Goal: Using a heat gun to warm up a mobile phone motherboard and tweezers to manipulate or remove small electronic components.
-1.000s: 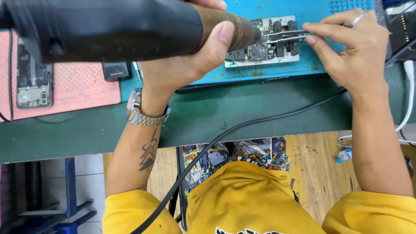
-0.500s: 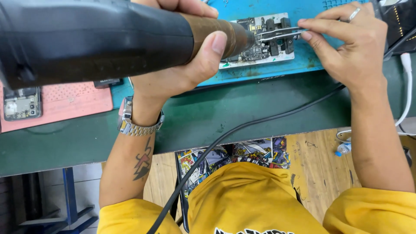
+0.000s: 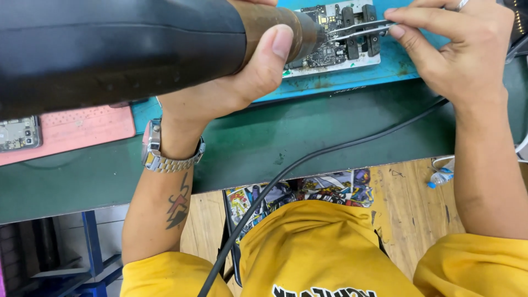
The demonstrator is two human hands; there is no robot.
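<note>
My left hand (image 3: 231, 82) grips a big black hot-air gun (image 3: 121, 49) whose brown metal nozzle (image 3: 297, 27) points right at a small circuit board (image 3: 330, 49). The board is clamped in a holder on a blue work mat (image 3: 385, 69) at the top of the head view. My right hand (image 3: 456, 49) pinches metal tweezers (image 3: 357, 28), and their tips reach left over the board close to the nozzle. A metal watch (image 3: 157, 151) sits on my left wrist.
A pink mat (image 3: 82, 129) with an opened phone (image 3: 19, 133) lies at the left on the green bench (image 3: 308, 143). A black cable (image 3: 308, 159) runs from the bench down over my lap. A plastic bottle (image 3: 443, 176) lies on the wooden floor.
The view has drawn closer to the bench. The hot-air gun and nozzle have moved nearer the board, and both hands sit higher in the picture. The tweezers stay over the board.
</note>
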